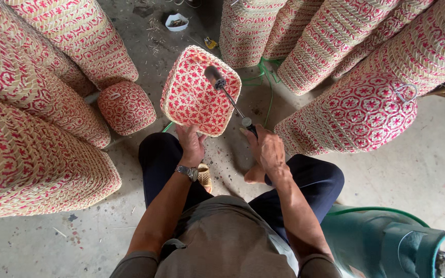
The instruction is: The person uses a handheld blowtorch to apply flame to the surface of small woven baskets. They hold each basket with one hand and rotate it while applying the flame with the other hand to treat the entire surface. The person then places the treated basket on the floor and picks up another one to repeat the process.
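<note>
Two hands meet at the centre of the frame, and I read them from the left. Stacks of red-and-cream woven baskets (32, 118) fill the left side, with one small rounded woven basket (126, 107) lying on the concrete floor (428, 170) just beside them. My left hand (191, 144) is closed on the lower rim of the square red-and-cream woven basket (197, 95), which is tilted so its patterned base faces me, directly above that hand in the picture. My right hand (267, 149) is wrapped shut round the handle of a thin metal torch wand (231, 100). Its long axis runs diagonally from lower right up to upper left, the dark nozzle over the basket's upper middle. More woven stacks crowd the upper right (366, 110); a green gas cylinder (382, 242) sits lower right.
</note>
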